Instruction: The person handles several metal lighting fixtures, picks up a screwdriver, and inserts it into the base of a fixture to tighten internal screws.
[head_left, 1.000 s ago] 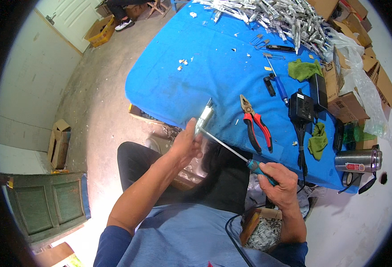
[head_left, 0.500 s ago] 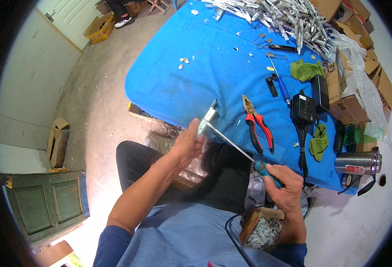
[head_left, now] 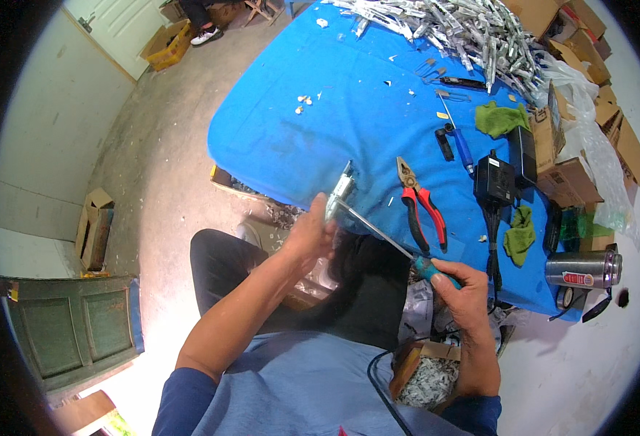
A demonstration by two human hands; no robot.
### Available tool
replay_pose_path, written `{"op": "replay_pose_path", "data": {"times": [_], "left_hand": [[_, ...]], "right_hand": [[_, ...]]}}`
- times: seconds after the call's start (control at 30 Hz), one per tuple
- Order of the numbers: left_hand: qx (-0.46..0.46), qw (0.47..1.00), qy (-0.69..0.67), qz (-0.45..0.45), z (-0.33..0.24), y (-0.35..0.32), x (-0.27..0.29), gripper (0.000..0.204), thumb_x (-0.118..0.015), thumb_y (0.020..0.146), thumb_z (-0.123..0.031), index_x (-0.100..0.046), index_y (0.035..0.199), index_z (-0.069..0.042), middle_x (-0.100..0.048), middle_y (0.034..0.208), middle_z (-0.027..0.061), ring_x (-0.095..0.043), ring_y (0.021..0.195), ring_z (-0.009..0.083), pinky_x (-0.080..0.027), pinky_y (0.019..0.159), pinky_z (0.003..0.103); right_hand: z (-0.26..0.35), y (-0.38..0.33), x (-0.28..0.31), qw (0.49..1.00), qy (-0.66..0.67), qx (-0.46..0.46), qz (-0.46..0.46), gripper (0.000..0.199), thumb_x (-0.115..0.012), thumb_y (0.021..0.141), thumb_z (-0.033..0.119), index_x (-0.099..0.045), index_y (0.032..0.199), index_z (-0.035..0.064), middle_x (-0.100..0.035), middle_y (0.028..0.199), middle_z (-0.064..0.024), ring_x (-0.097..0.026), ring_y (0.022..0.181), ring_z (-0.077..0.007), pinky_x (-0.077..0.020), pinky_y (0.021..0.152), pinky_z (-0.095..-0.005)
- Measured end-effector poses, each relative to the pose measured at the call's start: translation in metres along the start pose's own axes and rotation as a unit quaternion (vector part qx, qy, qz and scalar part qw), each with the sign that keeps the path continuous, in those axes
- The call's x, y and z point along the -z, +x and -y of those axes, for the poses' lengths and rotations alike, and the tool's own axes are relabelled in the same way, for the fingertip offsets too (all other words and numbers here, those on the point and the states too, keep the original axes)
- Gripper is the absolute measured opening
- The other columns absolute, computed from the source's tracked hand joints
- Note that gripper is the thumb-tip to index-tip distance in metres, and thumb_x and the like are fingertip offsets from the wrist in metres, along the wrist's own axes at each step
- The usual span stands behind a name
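**Held work: a small metal fitting and a long-shafted screwdriver**

Shown from above, the left hand (head_left: 311,236) is closed around the lower end of a small silvery metal part (head_left: 340,192), holding it upright just over the near edge of the blue table (head_left: 298,123). The right hand (head_left: 459,287) is wrapped around the teal handle of a screwdriver (head_left: 407,251); its thin steel shaft runs up and leftward, and its tip meets the metal part beside the left fingers.

Handling, as judged from the view: the part appears rigid, light and smooth-surfaced, so it is likely to twist or slip under the tool's push unless pinched firmly on its body, well below the point where the tip bears. The long shaft looks stiff but gives leverage against the grip; the handle is the proper place to hold it, as here. Fine detail of the part's shape is too small to tell.

Elsewhere on the table lie red-handled pliers (head_left: 420,203), a black power adapter (head_left: 493,180) with its cord, two green cloths (head_left: 500,118), and a heap of similar silvery pieces (head_left: 451,25) at the far end. Cardboard boxes (head_left: 563,156) stand along the right edge, and a steel flask (head_left: 583,270) lies near the corner.
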State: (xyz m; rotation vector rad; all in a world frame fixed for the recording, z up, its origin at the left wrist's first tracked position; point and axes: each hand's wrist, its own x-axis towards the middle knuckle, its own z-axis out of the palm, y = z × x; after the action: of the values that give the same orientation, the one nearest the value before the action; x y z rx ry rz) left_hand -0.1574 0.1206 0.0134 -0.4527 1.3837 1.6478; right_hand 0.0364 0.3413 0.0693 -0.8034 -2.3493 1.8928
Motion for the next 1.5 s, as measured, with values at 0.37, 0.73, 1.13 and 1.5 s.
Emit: {"op": "replay_pose_path", "data": {"times": [0.37,0.73,1.13,1.5], "left_hand": [[-0.005,1.000,-0.008,-0.011,0.002,0.004,0.001,0.044,-0.040,0.094,-0.060,-0.043,0.083,-0.018,-0.032,0.056,-0.0058,-0.023,0.041,0.0099,-0.036,0.048,0.032],[-0.019,0.999,0.015,-0.021,-0.001,-0.003,-0.004,0.055,-0.042,0.092,-0.063,-0.041,0.067,-0.015,-0.033,0.051,-0.0028,-0.026,0.039,0.0115,-0.035,0.046,0.032],[-0.064,0.992,0.025,-0.108,0.008,0.003,-0.013,0.053,-0.035,0.096,-0.059,-0.046,0.086,-0.008,-0.042,0.059,-0.0003,-0.032,0.043,0.0114,-0.033,0.041,0.030],[-0.091,0.991,0.043,-0.092,0.004,-0.001,-0.012,0.056,-0.035,0.095,-0.062,-0.042,0.071,-0.011,-0.035,0.053,-0.0016,-0.028,0.041,0.0130,-0.029,0.041,0.031]], "right_hand": [[0.013,-0.032,-0.035,0.962,-0.182,0.198,-0.043,0.036,-0.073,0.076,0.007,-0.065,0.110,-0.0004,-0.066,0.103,-0.0189,-0.067,0.089,-0.0297,-0.0514,0.083,-0.0351],[0.039,-0.023,-0.023,0.943,-0.247,0.222,-0.011,0.039,-0.070,0.077,0.005,-0.063,0.116,0.0016,-0.067,0.100,-0.0193,-0.069,0.084,-0.0305,-0.0545,0.073,-0.0350],[0.026,-0.003,-0.013,0.993,-0.097,0.069,0.026,0.032,-0.068,0.081,0.006,-0.067,0.112,-0.0004,-0.071,0.097,-0.0140,-0.068,0.082,-0.0190,-0.0527,0.073,-0.0294],[-0.018,-0.009,-0.027,0.997,0.076,0.001,0.027,0.036,-0.067,0.082,0.005,-0.063,0.117,-0.0007,-0.069,0.091,-0.0112,-0.066,0.076,-0.0190,-0.0522,0.063,-0.0290]]}}
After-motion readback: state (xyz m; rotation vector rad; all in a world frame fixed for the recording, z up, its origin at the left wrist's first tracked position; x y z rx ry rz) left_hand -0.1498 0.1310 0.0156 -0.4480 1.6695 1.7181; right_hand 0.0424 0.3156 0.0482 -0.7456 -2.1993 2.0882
